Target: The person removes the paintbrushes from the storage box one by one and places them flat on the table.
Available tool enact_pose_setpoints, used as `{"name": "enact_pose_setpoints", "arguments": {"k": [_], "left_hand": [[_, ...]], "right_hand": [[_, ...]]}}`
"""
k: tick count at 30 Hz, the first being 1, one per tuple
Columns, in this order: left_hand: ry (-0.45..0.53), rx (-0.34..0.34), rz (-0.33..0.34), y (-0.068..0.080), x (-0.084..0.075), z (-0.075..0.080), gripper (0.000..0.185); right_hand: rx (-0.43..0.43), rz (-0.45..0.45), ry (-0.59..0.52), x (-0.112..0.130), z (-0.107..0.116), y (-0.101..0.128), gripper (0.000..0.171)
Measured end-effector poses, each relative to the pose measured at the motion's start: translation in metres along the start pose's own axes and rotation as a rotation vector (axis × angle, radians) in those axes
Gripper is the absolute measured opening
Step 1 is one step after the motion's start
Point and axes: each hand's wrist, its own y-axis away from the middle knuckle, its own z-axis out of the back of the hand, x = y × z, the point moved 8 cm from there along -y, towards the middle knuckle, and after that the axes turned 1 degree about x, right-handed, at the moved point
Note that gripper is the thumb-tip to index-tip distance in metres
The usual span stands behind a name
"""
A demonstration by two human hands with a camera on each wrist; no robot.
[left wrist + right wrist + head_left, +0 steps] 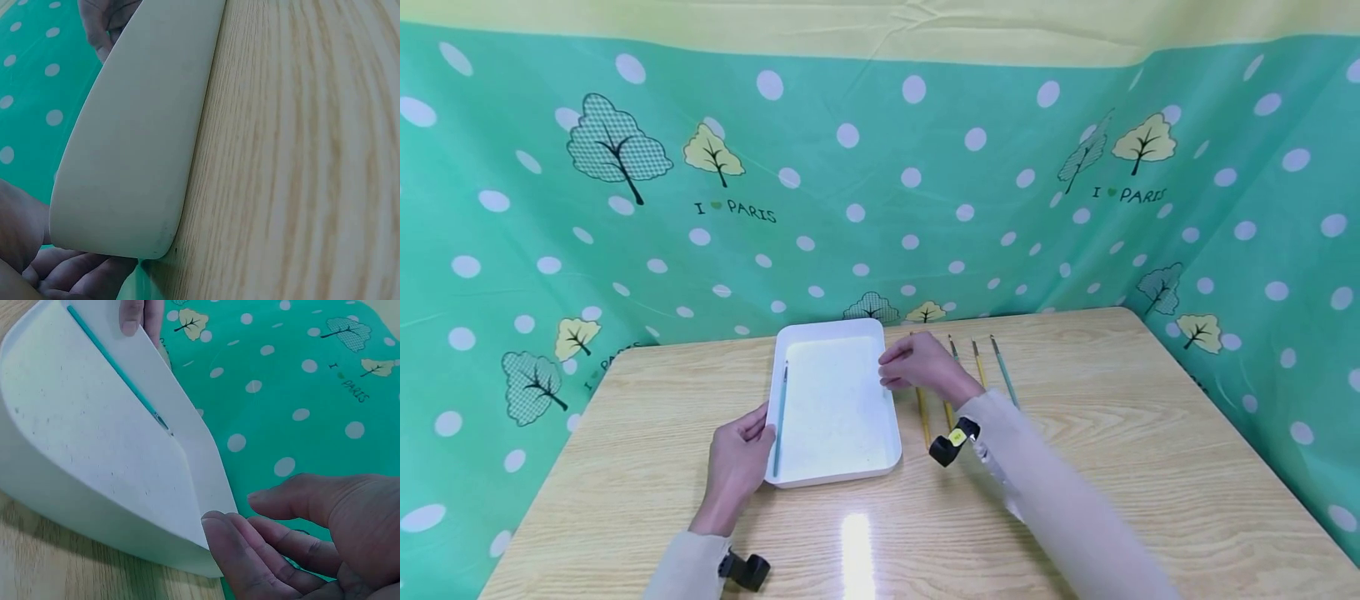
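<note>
Left hand (735, 462) rests against the near-left edge of white tray (838, 475), fingers relaxed, gripping nothing. Teal brush (780, 415) lies inside along the tray's left wall. Right hand (919, 364) touches the tray's right rim, fingers loosely bent, probably not gripping. Four brushes (979, 363) lie on table (1112, 433) just right.

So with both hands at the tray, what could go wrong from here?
The teal brush lies loose along the tray wall by the left hand; a nudge could roll it. The right hand hovers over the loose brushes on the table; its sleeve could sweep them out of line.
</note>
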Motion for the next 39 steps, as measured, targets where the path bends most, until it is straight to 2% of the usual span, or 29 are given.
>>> {"name": "enact_pose_setpoints", "arguments": {"k": [5,13,24,34,39], "left_hand": [[0.007,-0.001,-0.001,0.000,0.000,0.000,0.044],[0.004,-0.001,0.007,0.000,0.000,0.000,0.044],[0.011,-0.020,-0.010,0.001,-0.003,0.000,0.043],[-0.010,0.011,-0.010,0.001,-0.003,-0.002,0.044],[-0.011,0.021,-0.013,0.002,-0.003,-0.002,0.044]], "right_hand": [[0.026,0.000,0.003,0.003,-0.013,-0.004,0.028],[0.038,-0.008,0.017,0.002,-0.038,-0.016,0.015],[0.055,-0.004,0.014,0.002,-0.064,-0.025,0.012],[0.035,-0.025,0.007,0.001,-0.089,-0.030,0.008],[0.044,-0.022,0.047,0.002,-0.103,-0.029,0.008]]}}
